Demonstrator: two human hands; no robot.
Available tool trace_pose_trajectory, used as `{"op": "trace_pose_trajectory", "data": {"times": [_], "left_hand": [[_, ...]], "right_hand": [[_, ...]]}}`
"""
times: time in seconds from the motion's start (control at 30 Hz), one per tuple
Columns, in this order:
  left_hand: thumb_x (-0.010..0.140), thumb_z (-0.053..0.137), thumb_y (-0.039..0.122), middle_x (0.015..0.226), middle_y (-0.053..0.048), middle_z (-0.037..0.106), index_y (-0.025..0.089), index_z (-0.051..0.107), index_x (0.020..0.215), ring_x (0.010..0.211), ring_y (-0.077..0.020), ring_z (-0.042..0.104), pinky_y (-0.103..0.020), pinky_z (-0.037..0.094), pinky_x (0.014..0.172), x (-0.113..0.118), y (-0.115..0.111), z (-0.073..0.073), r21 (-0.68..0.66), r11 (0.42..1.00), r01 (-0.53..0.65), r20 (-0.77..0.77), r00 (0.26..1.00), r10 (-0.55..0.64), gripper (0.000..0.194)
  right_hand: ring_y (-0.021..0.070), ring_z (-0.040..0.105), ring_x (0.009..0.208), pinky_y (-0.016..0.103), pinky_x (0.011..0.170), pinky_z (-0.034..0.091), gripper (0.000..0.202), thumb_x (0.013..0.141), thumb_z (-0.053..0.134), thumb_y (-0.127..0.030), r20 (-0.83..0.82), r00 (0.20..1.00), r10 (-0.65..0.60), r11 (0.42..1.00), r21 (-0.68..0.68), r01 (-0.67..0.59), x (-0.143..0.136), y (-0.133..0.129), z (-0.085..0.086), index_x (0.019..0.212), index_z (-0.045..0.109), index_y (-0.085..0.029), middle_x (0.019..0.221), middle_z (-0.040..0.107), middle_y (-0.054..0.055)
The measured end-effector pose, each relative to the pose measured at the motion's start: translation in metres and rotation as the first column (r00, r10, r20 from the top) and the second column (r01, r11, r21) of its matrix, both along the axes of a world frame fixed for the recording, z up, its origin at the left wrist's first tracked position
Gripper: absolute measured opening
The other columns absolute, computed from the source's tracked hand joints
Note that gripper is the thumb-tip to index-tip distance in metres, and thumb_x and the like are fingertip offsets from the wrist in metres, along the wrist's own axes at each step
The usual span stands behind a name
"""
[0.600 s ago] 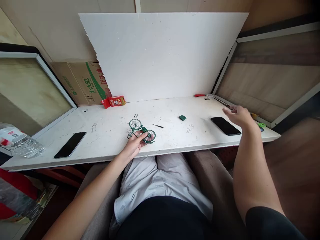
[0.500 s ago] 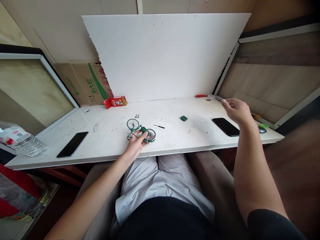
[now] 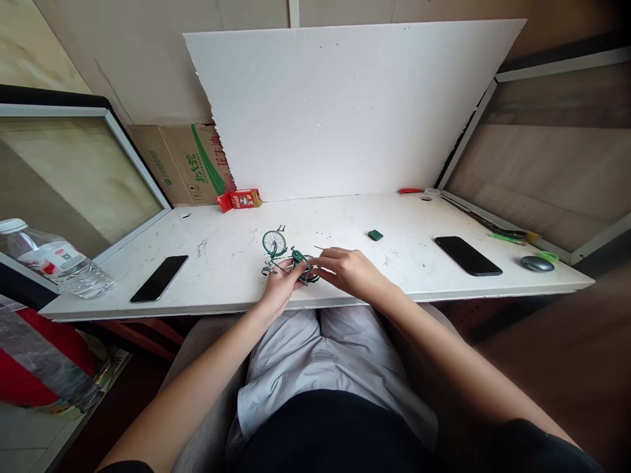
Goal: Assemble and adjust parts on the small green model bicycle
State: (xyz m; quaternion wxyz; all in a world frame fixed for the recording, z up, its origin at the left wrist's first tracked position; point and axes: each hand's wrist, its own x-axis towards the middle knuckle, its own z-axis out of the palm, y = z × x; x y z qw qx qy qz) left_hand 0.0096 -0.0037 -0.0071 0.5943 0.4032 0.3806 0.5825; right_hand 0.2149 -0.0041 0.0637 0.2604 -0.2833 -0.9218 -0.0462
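A small green model bicycle (image 3: 298, 255) is held at the front of the white table, its near end gripped between the thumb and fingers of my left hand (image 3: 282, 286). One spoked wheel (image 3: 274, 243) points away to the upper left; the other is partly covered by my fingers. My right hand (image 3: 351, 268) is at this covered wheel, fingertips drawn together against it. Whether a small part sits between those fingertips is hidden. Just above my right knuckles shows the thin tip of a screwdriver (image 3: 318, 247) lying on the table; its handle is hidden.
A green block-like piece (image 3: 375, 235) lies right of my hands. Phones lie at left (image 3: 160, 278) and right (image 3: 467, 255), with a mouse (image 3: 537, 263) farther right. A water bottle (image 3: 64, 263) lies tilted at the left edge. A red box (image 3: 246, 198) stands behind.
My right hand has come from the table's far right back to the bicycle, meeting my left hand there. My left hand keeps its hold. The view has shifted slightly.
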Motion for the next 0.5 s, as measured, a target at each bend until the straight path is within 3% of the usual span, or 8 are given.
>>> {"op": "trace_pose_trajectory", "data": {"times": [0.17,0.37,0.5], "left_hand": [[0.077,0.091,0.043,0.109,-0.012,0.081,0.016,0.075,0.111,0.092,-0.0233,0.078,-0.028,0.059,0.072,0.002,-0.001,-0.002,0.027,0.999,-0.020,-0.065,0.998,0.021,0.047],[0.079,0.088,0.046,0.105,-0.014,0.081,0.015,0.073,0.114,0.090,-0.0260,0.079,-0.028,0.059,0.066,0.006,-0.004,-0.002,0.043,0.990,-0.135,-0.175,0.975,0.140,0.049],[0.082,0.085,0.043,0.113,-0.016,0.081,0.014,0.072,0.117,0.099,-0.0275,0.079,-0.034,0.063,0.079,0.007,-0.004,-0.006,0.129,0.966,-0.223,-0.232,0.940,0.249,0.047]], "right_hand": [[0.0185,0.062,0.080,0.032,0.066,0.038,0.025,0.111,0.049,-0.019,0.078,0.996,-0.045,0.995,0.094,0.037,0.004,0.008,-0.011,0.109,0.074,-0.017,0.091,0.071,0.008],[0.0177,0.058,0.078,0.032,0.067,0.036,0.025,0.113,0.047,-0.024,0.102,0.991,-0.081,0.984,0.169,0.063,0.002,0.018,-0.026,0.099,0.066,-0.016,0.089,0.067,0.006],[0.0179,0.058,0.080,0.031,0.066,0.034,0.027,0.114,0.043,-0.025,0.096,0.990,-0.107,0.978,0.189,0.087,-0.002,0.019,-0.031,0.097,0.063,-0.017,0.089,0.067,0.006]]}}
